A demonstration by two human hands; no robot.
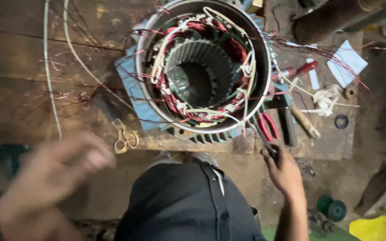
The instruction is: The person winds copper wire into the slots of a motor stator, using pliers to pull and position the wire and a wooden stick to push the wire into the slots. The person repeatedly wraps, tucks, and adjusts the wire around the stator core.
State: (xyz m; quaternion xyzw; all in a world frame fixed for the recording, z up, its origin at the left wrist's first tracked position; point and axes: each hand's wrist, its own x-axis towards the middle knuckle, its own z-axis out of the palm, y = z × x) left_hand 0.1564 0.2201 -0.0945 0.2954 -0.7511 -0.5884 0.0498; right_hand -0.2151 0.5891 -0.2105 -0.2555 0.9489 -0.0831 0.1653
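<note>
A large electric motor stator (202, 67) stands on end on a worn wooden bench (23, 76), its slots wound with red copper coils and pale sleeved leads. My left hand (52, 178) is close to the camera at the lower left, blurred, with curled fingers and nothing visible in it. My right hand (282, 169) is at the bench's front edge, right of the stator, closed around a small dark tool (271, 149) whose tip points up toward the motor. Red-handled pliers (269, 125) lie just above that hand.
Brass-coloured scissors (123, 136) lie left of the stator. A red-handled screwdriver (298, 70), a wooden-handled hammer (298, 120), white paper pieces (347, 60), cord (327, 98) and a tape roll (341, 121) sit at the right. Loose wires (50, 67) trail across the bench. Green spools (331, 207) rest on the floor.
</note>
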